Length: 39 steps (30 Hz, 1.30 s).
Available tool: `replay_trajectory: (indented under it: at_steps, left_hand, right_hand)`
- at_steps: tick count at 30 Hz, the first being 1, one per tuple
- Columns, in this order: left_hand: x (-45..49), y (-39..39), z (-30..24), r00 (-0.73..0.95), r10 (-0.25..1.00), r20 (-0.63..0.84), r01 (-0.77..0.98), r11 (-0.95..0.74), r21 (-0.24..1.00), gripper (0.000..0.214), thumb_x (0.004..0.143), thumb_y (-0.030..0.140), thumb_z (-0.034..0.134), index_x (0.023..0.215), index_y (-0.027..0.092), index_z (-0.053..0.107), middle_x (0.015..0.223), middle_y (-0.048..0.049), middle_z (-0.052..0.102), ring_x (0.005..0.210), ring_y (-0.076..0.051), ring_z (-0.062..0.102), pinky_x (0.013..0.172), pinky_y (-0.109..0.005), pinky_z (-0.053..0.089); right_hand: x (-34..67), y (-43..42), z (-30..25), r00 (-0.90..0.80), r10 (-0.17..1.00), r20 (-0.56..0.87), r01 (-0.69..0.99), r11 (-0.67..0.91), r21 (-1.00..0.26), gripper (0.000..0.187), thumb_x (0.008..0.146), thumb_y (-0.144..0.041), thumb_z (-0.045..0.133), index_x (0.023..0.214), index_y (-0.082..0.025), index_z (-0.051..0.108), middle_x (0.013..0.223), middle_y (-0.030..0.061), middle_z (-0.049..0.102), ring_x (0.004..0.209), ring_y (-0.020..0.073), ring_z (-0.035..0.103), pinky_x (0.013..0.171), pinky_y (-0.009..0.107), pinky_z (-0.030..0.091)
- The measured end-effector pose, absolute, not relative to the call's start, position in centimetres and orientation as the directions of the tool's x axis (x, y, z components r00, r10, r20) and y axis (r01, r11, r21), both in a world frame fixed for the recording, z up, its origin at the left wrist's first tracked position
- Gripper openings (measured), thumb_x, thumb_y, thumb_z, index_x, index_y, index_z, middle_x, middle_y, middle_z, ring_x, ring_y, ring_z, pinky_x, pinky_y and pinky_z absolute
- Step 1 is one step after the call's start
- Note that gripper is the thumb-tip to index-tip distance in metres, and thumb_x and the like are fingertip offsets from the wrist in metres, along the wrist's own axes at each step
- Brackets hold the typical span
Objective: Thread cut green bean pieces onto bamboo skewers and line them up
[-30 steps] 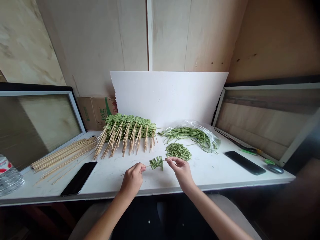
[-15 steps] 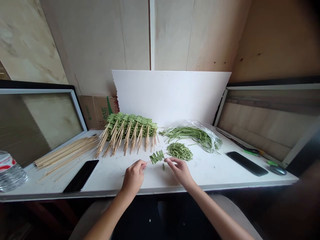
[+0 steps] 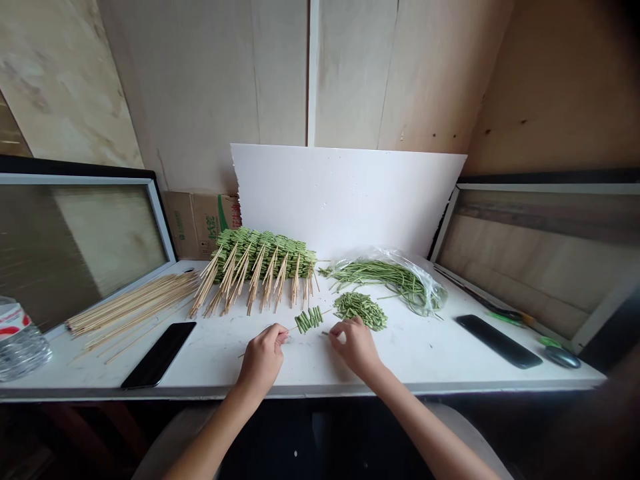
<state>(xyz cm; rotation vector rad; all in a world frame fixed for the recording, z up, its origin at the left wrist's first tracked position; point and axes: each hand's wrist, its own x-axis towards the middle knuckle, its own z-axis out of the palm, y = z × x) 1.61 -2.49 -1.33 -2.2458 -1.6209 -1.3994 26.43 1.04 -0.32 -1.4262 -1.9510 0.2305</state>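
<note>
My left hand (image 3: 265, 353) is closed around a bamboo skewer (image 3: 293, 329) at the front middle of the table. Several short green bean pieces (image 3: 309, 319) are threaded side by side on it, and its bare tip points right. My right hand (image 3: 354, 343) is just to the right, low over the table, thumb and forefinger pinched at a loose bean piece (image 3: 325, 333); its end pokes out left of the fingertips. Right behind this hand lies a pile of cut bean pieces (image 3: 361, 308).
Filled bean skewers (image 3: 265, 253) are stacked at the back left. Bare skewers (image 3: 135, 303), a phone (image 3: 159, 355) and a plastic bottle (image 3: 23, 340) lie left. Long beans (image 3: 375, 273) in a clear bag (image 3: 433, 287), a dark phone (image 3: 499, 341) and a mouse (image 3: 563, 357) are right.
My right hand has left the skewer's tip and come down to the loose bean piece on the table, pinching it. My left hand has shifted slightly left and down with the skewer.
</note>
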Motion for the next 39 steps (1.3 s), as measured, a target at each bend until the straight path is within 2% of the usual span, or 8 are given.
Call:
replay_trajectory:
  at_steps: [4, 6, 10, 14, 20, 24, 33, 39]
  left_hand:
    - [1.7, -2.6, -1.2, 0.051, 0.721, 0.691, 0.761, -0.476, 0.441, 0.024, 0.089, 0.005, 0.048, 0.087, 0.023, 0.064, 0.078, -0.0013, 0.076, 0.072, -0.019, 0.073, 0.066, -0.025, 0.052]
    - [2.0, -2.7, -1.2, 0.048, 0.717, 0.695, 0.755, -0.482, 0.446, 0.023, 0.09, 0.006, 0.048, 0.087, 0.023, 0.063, 0.076, -0.001, 0.075, 0.071, -0.019, 0.073, 0.065, -0.025, 0.052]
    - [2.5, -2.9, -1.3, 0.063, 0.728, 0.682, 0.732, -0.498, 0.464, 0.023, 0.091, 0.007, 0.047, 0.087, 0.023, 0.063, 0.074, 0.0, 0.073, 0.069, -0.018, 0.072, 0.064, -0.025, 0.052]
    - [2.7, -3.1, -1.3, 0.072, 0.726, 0.684, 0.725, -0.509, 0.464, 0.022, 0.092, 0.008, 0.047, 0.086, 0.023, 0.063, 0.074, -0.0002, 0.072, 0.068, -0.017, 0.071, 0.065, -0.025, 0.052]
    - [2.9, -3.3, -1.0, 0.085, 0.734, 0.673, 0.666, -0.544, 0.51, 0.022, 0.091, 0.009, 0.047, 0.087, 0.023, 0.065, 0.075, -0.0015, 0.074, 0.07, -0.018, 0.073, 0.065, -0.026, 0.055]
    - [3.1, -3.4, -0.9, 0.099, 0.739, 0.666, 0.657, -0.551, 0.515, 0.023, 0.093, 0.01, 0.047, 0.084, 0.023, 0.064, 0.075, -0.0017, 0.074, 0.071, -0.018, 0.073, 0.065, -0.026, 0.055]
    - [3.3, -3.5, -1.2, 0.091, 0.736, 0.671, 0.672, -0.543, 0.505, 0.022, 0.092, 0.01, 0.047, 0.083, 0.022, 0.063, 0.073, -0.0009, 0.072, 0.068, -0.017, 0.072, 0.064, -0.025, 0.053]
    - [3.5, -3.5, -1.5, 0.094, 0.743, 0.663, 0.685, -0.531, 0.498, 0.023, 0.091, 0.007, 0.047, 0.083, 0.022, 0.062, 0.072, -0.0003, 0.072, 0.068, -0.017, 0.071, 0.064, -0.024, 0.052]
  right_hand:
    - [28.9, 1.4, 0.5, -0.121, 0.941, 0.315, 0.39, 0.337, -0.857, 0.03, 0.083, -0.05, 0.073, 0.092, -0.023, 0.08, 0.088, 0.0083, 0.078, 0.084, 0.0276, 0.068, 0.074, 0.037, 0.049]
    - [29.6, 1.4, 0.7, -0.102, 0.965, 0.242, 0.209, 0.259, -0.943, 0.043, 0.078, -0.057, 0.078, 0.102, -0.022, 0.079, 0.087, 0.0071, 0.078, 0.081, 0.0255, 0.069, 0.072, 0.036, 0.049]
    - [29.5, 1.2, 0.5, -0.107, 0.978, 0.18, -0.018, 0.179, -0.984, 0.044, 0.08, -0.062, 0.076, 0.095, -0.021, 0.079, 0.085, 0.0052, 0.076, 0.078, 0.021, 0.066, 0.071, 0.032, 0.049]
    - [28.8, 1.3, 0.1, -0.088, 0.985, 0.146, -0.187, 0.127, -0.974, 0.043, 0.08, -0.063, 0.075, 0.094, -0.023, 0.078, 0.095, 0.0064, 0.077, 0.086, 0.0227, 0.067, 0.076, 0.033, 0.052]
    - [28.6, 1.3, -0.2, -0.06, 0.992, 0.114, -0.27, 0.093, -0.958, 0.041, 0.078, -0.062, 0.077, 0.094, -0.024, 0.076, 0.106, 0.011, 0.078, 0.104, 0.0296, 0.07, 0.079, 0.036, 0.054]
    - [28.4, 1.2, -0.3, -0.071, 0.989, 0.127, -0.263, 0.104, -0.959, 0.04, 0.08, -0.061, 0.076, 0.095, -0.024, 0.076, 0.112, 0.0123, 0.077, 0.117, 0.0313, 0.068, 0.084, 0.037, 0.054]
    - [28.2, 1.3, -0.5, -0.056, 0.992, 0.111, -0.317, 0.088, -0.944, 0.04, 0.076, -0.059, 0.081, 0.095, -0.024, 0.079, 0.105, 0.0128, 0.08, 0.113, 0.0318, 0.071, 0.092, 0.042, 0.054]
    - [28.3, 1.2, -0.4, -0.043, 0.993, 0.108, -0.335, 0.088, -0.938, 0.032, 0.075, -0.053, 0.084, 0.09, -0.025, 0.08, 0.103, 0.0111, 0.081, 0.115, 0.0306, 0.07, 0.093, 0.04, 0.053]
